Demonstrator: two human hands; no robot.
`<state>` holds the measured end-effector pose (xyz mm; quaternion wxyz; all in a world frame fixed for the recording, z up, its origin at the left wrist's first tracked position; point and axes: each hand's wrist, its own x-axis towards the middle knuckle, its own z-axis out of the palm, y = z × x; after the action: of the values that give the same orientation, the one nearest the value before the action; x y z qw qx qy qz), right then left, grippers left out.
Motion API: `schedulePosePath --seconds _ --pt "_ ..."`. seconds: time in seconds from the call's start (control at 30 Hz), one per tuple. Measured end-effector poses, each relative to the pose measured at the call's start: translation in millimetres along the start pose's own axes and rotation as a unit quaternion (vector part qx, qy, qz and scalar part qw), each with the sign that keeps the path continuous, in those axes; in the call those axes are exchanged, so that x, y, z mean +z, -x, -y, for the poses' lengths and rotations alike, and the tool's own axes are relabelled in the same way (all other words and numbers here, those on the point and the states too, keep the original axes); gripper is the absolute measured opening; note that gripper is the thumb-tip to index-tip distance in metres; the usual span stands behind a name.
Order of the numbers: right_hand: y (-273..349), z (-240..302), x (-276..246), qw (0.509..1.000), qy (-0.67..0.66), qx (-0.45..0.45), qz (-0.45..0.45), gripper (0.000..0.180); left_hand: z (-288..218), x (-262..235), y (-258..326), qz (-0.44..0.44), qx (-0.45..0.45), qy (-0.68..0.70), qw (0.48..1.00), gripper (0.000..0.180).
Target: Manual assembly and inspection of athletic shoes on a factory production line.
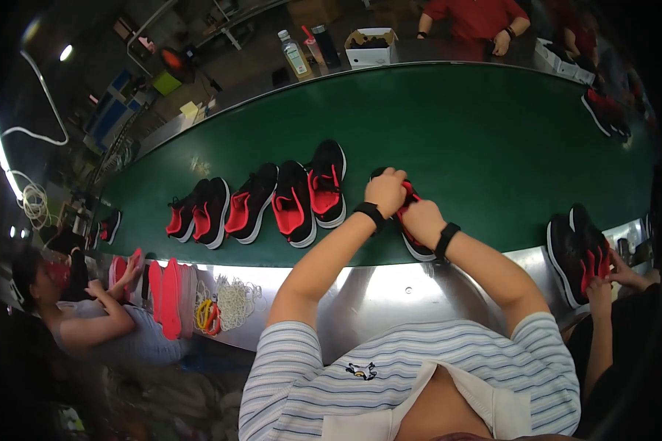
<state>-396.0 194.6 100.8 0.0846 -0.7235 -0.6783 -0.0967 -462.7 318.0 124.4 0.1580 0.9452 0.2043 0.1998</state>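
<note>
A black sneaker with red lining and a white sole lies on the green conveyor belt in front of me, its toe pointing away. Closed over its upper front part is my left hand, fingers curled. My right hand grips it just behind, nearer the heel, and the two hands almost touch. They cover most of the shoe's opening, so the laces and fingertips are hidden. To the left stands a row of several similar sneakers, apart from my hands.
Along the near metal edge lie pink insoles, white laces and orange-handled scissors. A co-worker handles an insole at left; another's hands touch sneakers at right. Across the belt are bottles, a white box and a person in red.
</note>
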Motion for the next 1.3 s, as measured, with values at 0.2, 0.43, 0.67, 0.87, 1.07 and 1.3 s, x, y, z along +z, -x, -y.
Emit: schedulePosePath --seconds 0.2,0.43,0.67,0.87,1.07,1.3 --pt "-14 7 25 0.980 -0.177 0.018 0.087 0.018 1 3 26 0.022 0.136 -0.031 0.990 0.025" --pt "56 18 -9 0.992 -0.113 -0.008 0.055 0.026 54 -45 72 -0.056 0.078 0.013 0.995 0.052" --pt "21 16 -28 0.983 -0.084 0.057 -0.154 0.033 84 -29 98 0.052 -0.051 -0.172 0.982 0.022" --pt "-19 22 6 0.983 -0.105 0.105 -0.109 0.043 -8 -11 116 0.051 0.040 0.039 0.997 0.024" --pt "-7 20 -17 0.956 -0.196 0.023 -0.216 0.031 63 -36 49 -0.105 -0.026 0.081 0.991 0.012" --pt "17 16 -10 0.971 -0.184 -0.020 -0.151 0.008 24 -22 9 0.176 0.063 -0.278 0.942 0.046"
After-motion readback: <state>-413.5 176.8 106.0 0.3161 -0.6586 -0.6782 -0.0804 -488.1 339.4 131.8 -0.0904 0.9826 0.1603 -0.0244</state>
